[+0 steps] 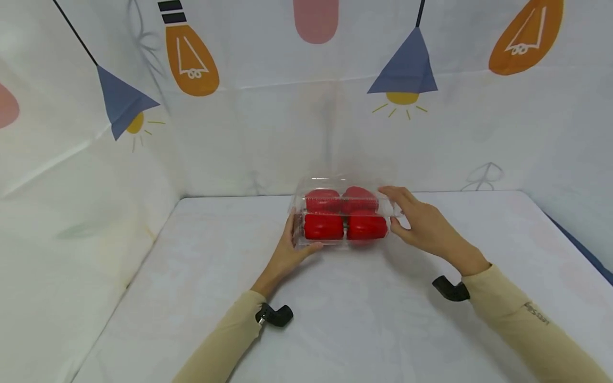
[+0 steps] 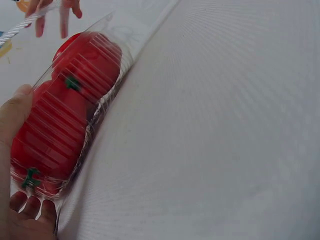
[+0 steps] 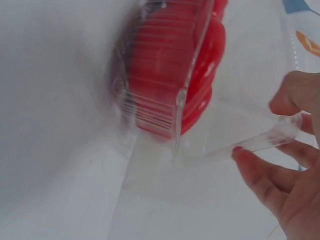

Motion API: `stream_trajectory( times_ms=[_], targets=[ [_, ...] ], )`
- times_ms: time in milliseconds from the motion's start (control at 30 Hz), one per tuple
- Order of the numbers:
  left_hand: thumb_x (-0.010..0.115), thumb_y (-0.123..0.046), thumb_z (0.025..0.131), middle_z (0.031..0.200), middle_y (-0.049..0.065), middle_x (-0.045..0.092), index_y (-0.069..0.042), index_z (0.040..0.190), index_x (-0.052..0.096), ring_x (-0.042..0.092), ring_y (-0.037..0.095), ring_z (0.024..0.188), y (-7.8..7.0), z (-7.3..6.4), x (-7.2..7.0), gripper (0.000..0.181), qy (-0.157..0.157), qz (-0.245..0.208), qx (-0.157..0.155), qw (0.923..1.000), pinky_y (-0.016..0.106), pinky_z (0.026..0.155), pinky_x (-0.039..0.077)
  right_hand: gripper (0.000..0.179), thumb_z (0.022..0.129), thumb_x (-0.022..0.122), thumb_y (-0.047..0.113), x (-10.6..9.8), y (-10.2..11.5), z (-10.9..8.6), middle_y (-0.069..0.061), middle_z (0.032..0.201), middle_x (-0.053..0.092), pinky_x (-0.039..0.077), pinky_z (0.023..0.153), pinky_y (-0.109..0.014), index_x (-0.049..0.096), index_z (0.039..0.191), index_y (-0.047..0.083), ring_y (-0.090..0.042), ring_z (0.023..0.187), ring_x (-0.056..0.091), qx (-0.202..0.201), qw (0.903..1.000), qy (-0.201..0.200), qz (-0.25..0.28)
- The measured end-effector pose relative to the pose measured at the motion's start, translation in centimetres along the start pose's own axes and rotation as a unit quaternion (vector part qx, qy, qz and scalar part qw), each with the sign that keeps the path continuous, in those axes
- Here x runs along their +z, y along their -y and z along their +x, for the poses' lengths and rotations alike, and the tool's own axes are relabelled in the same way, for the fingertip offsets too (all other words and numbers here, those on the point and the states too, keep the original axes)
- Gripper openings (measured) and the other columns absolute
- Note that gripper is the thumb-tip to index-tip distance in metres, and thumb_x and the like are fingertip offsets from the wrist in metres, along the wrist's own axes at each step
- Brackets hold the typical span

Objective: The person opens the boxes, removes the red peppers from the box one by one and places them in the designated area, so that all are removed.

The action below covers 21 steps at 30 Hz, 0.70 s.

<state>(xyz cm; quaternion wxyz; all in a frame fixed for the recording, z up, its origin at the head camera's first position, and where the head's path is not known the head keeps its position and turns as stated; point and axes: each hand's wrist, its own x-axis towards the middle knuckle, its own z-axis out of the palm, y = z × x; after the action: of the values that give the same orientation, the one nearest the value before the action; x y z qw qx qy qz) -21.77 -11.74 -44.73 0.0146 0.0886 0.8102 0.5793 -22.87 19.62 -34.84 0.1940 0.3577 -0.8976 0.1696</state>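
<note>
A clear plastic clamshell box (image 1: 300,234) sits near the table's back edge with its lid (image 3: 225,125) raised. Inside are several glossy red bell peppers (image 1: 323,227); green stems (image 2: 31,177) show on them in the left wrist view. My left hand (image 1: 283,255) grips the left end of the box, thumb along the front wall and fingers around the side. On the right, my right hand (image 1: 426,226) holds the lid's edge between thumb and fingers, away from the peppers, as the right wrist view shows.
A white-covered table (image 1: 345,319) lies under the box. Close behind it hangs a white cloth backdrop (image 1: 268,133) printed with lamps and bulbs, and it also runs along the left side. Dark curved pieces (image 1: 450,290) stick out at both cuffs.
</note>
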Motion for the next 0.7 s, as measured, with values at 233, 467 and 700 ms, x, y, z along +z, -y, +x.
stream_trajectory(
  times_ms=[233, 467, 700],
  targets=[
    [0.078, -0.04, 0.075, 0.157, -0.008, 0.019, -0.022, 0.153, 0.0, 0.021, 0.015, 0.145, 0.2, 0.0, -0.3, 0.112, -0.001, -0.02, 0.016, 0.9997, 0.043, 0.115, 0.024, 0.069, 0.078, 0.063, -0.007, -0.2, -1.0, 1.3, -0.012, 0.134, 0.046, 0.055, 0.074, -0.028, 0.036, 0.14, 0.005, -0.028, 0.101, 0.064, -0.013, 0.9932, -0.084, 0.079],
    [0.078, -0.04, 0.075, 0.157, -0.008, 0.019, -0.023, 0.153, -0.001, 0.021, 0.014, 0.145, 0.3, 0.2, 0.0, 0.112, 0.006, -0.027, 0.016, 0.9995, 0.041, 0.115, 0.024, 0.068, 0.079, 0.059, -0.014, -0.5, -1.9, 2.4, -0.017, 0.138, 0.039, 0.042, 0.081, -0.002, 0.032, 0.139, 0.001, -0.039, 0.111, 0.059, 0.039, 0.9775, -0.127, 0.164],
    [0.078, -0.042, 0.074, 0.157, -0.009, 0.019, -0.023, 0.153, 0.001, 0.022, 0.014, 0.145, 0.1, 0.1, 0.1, 0.113, 0.001, -0.021, 0.013, 0.9997, 0.042, 0.115, 0.024, 0.052, 0.087, 0.049, -0.01, -0.4, -2.3, 3.5, -0.018, 0.137, 0.036, 0.044, 0.086, -0.008, 0.027, 0.134, -0.006, -0.042, 0.124, 0.047, 0.119, 0.942, -0.14, 0.281]
  ],
)
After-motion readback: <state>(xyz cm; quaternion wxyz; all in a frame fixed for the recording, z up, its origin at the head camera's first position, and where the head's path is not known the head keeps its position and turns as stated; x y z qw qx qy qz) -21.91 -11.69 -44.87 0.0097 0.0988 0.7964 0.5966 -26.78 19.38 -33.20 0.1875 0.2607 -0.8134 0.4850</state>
